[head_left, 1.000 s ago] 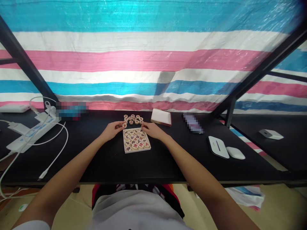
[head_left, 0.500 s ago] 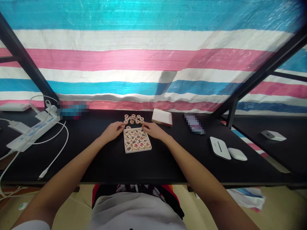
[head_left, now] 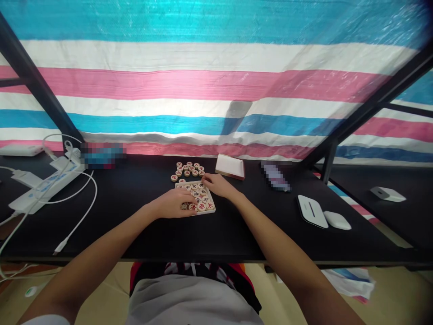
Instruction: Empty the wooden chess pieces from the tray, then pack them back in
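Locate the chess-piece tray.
Head view: the tray sits centrally on the desk, just nearer than the loose pieces, partly under the left hand, the right hand at its far right corner.

One camera only, worn on the head, looks forward and down along both arms; the left hand (head_left: pixel 176 203) and right hand (head_left: pixel 218 185) sit at arm's length in mid-frame over the black table (head_left: pixel 152 234), the striped tarp (head_left: pixel 216 81) close behind filling the upper half

Round pale wooden game discs (head_left: pixel 202 206) in shallow square cream tray (head_left: pixel 207 211), and loose discs (head_left: pixel 189 169) behind it: red or black characters on top faces, too small to read. Nothing else legible.
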Motion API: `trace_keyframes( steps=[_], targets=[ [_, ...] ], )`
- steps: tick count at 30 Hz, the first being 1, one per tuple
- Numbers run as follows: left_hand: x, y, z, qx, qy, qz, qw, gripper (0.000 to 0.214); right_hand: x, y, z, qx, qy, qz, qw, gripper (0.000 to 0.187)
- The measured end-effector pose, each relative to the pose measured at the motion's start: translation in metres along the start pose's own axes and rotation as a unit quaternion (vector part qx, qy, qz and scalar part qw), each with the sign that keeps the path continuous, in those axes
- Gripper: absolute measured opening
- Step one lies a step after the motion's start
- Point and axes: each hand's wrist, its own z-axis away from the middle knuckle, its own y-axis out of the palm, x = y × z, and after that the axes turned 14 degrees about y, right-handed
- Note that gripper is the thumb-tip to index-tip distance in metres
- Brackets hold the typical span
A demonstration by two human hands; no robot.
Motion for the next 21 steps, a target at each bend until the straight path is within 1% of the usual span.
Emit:
trace_keyframes(
  steps=[2,4,7,9,13,15,18,21],
  targets=[
    [0.003,-0.001,0.002,-0.013,-0.018,0.033,0.999,0.026,0.0,0.0,0.0,0.001,0.003,0.001,1.0,0.019],
    [0.007,-0.003,0.004,-0.047,-0.035,0.052,0.997,0.028,0.001,-0.001,0.001,0.002,0.005,0.003,1.0,0.019],
    [0.018,-0.007,0.008,-0.11,-0.07,0.036,0.991,0.032,0.002,-0.002,0.002,0.003,0.001,0.005,1.0,0.02],
    [0.028,-0.011,0.012,-0.139,-0.105,0.023,0.984,0.033,0.002,-0.002,0.002,0.004,-0.001,0.003,1.0,0.02],
    [0.048,-0.02,0.021,-0.165,-0.173,-0.002,0.971,0.036,0.001,-0.002,0.002,0.007,0.004,0.0,1.0,0.019],
    [0.053,-0.022,0.023,-0.184,-0.179,-0.014,0.966,0.038,0.001,-0.001,0.001,0.009,0.005,-0.001,1.0,0.02],
    [0.053,-0.02,0.022,-0.21,-0.155,-0.025,0.965,0.038,0.0,-0.001,0.001,0.007,-0.003,0.002,1.0,0.02],
    [0.051,-0.016,0.02,-0.198,-0.136,-0.032,0.97,0.037,0.0,-0.001,0.0,0.004,-0.003,0.001,1.0,0.019]
  ],
)
